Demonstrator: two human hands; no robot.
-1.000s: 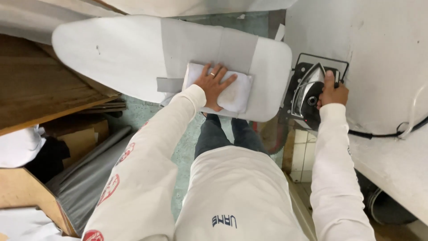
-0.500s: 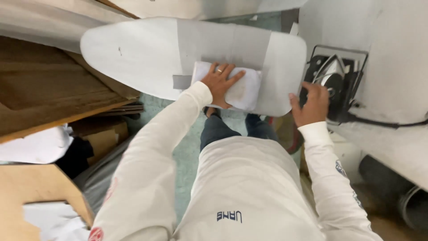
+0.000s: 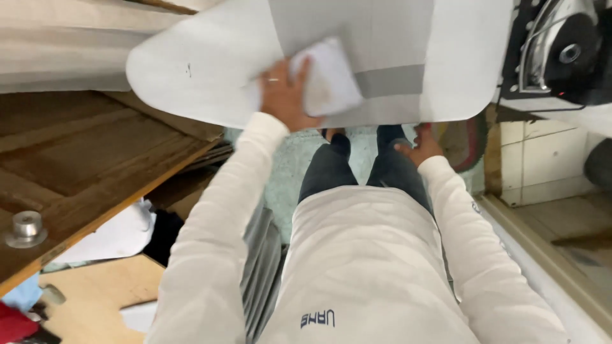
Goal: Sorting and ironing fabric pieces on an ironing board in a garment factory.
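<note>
Ironing board (image 3: 210, 76): far end cut off by top edge. Iron (image 3: 561, 48) on its rest: cropped at top and right edges, handle not visible. Left hand (image 3: 284, 95) and cloth (image 3: 328, 79) motion-blurred, grip unclear; right hand (image 3: 417, 146) partly hidden beneath the board's edge, fingers unreadable.

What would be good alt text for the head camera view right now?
Seen from above, a person's left hand grips a folded white cloth on a white ironing board, while the right hand hangs empty below the board's edge. An iron sits on a rest at the right.
</note>
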